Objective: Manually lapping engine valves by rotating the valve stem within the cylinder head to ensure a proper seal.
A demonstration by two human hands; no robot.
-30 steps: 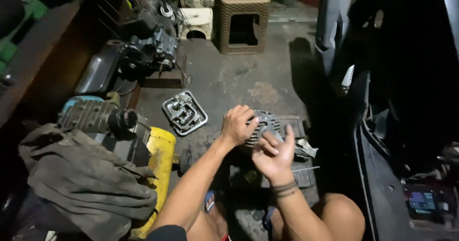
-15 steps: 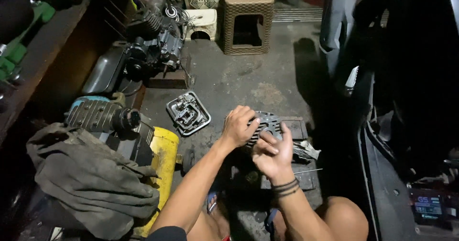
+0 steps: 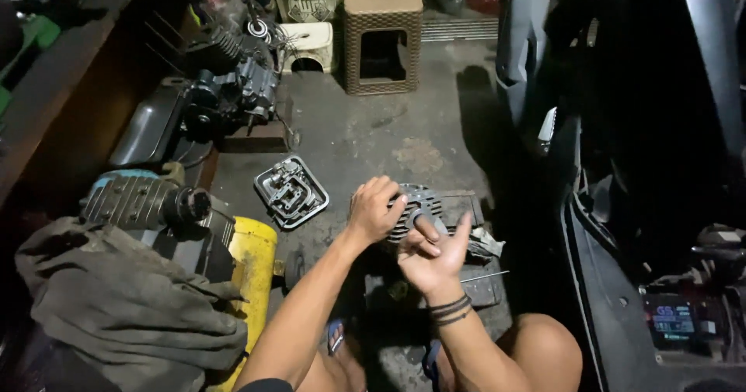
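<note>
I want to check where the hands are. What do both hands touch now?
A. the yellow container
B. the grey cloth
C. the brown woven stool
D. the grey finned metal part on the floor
D: the left hand grips the side of the finned metal part and the right hand presses on it from the front; the other things lie apart from both hands.

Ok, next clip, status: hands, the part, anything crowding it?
Left hand gripping the finned engine cylinder on top. Right hand against its near side, fingers spread. Cylinder sits on the concrete floor. Metal cover lies left, apart.
</note>
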